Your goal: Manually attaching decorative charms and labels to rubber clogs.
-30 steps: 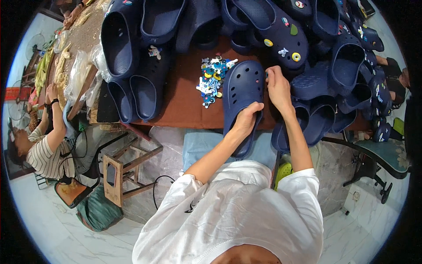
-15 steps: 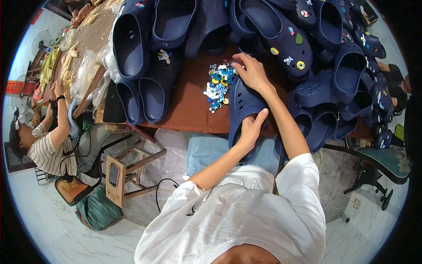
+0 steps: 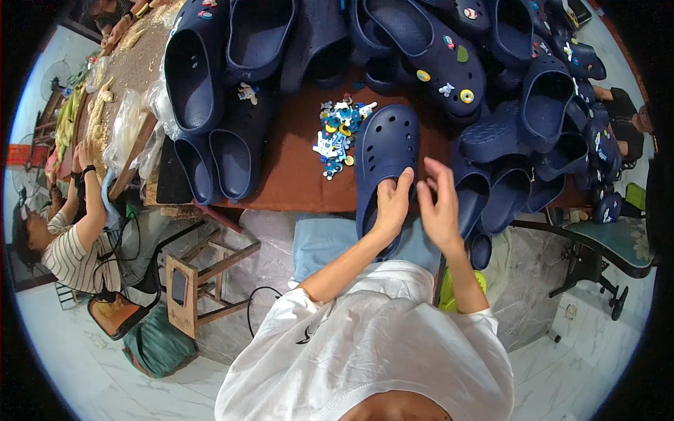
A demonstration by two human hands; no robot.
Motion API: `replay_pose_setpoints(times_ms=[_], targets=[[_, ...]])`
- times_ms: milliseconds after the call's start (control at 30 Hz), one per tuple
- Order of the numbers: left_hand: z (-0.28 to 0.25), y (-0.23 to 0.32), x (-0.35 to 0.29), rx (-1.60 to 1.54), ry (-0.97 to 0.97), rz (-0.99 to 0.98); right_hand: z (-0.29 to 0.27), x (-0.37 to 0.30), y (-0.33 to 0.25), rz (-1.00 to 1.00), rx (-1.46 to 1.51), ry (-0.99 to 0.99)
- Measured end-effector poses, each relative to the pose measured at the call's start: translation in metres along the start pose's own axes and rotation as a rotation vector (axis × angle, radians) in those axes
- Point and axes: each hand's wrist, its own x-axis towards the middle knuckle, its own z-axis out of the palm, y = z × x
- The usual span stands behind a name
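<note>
A dark blue foam clog (image 3: pixel 385 137) with a row of round holes stands toe-away in front of me, at the table's near edge. My left hand (image 3: pixel 392 210) grips it at the opening, fingers inside and thumb on top. Just right of the clog is my right hand (image 3: pixel 441 210), its fingers loosely bent and apart; I see nothing between them. Left of the clog's toe lies a pile of small shoe charms (image 3: pixel 335 140) in blue, white, yellow and black. No charms show on the clog's visible top.
The brown tabletop (image 3: pixel 295 175) carries more navy clogs, some with charms (image 3: pixel 442 59), stacked at the back and right. A pair of clogs (image 3: pixel 235 161) stands on the left. Beyond are plastic bags (image 3: pixel 126 133), a wooden stool (image 3: pixel 184 298) and a person in stripes (image 3: pixel 81 245).
My right hand has drawn back from beside the charm pile and the clog's toe to the clog's right side. The left hand keeps its hold on the clog. The view has shifted slightly.
</note>
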Motion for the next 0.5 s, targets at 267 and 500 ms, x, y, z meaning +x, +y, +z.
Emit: replay_pose_setpoints(times_ms=[267, 500], targets=[[-0.003, 0.012, -0.029, 0.080, 0.149, -0.007, 0.036, -0.078, 0.021, 0.275, 0.268, -0.110], [-0.001, 0.029, -0.074, -0.165, 0.092, -0.024, 0.005, -0.089, -0.003, 0.128, 0.222, -0.174]])
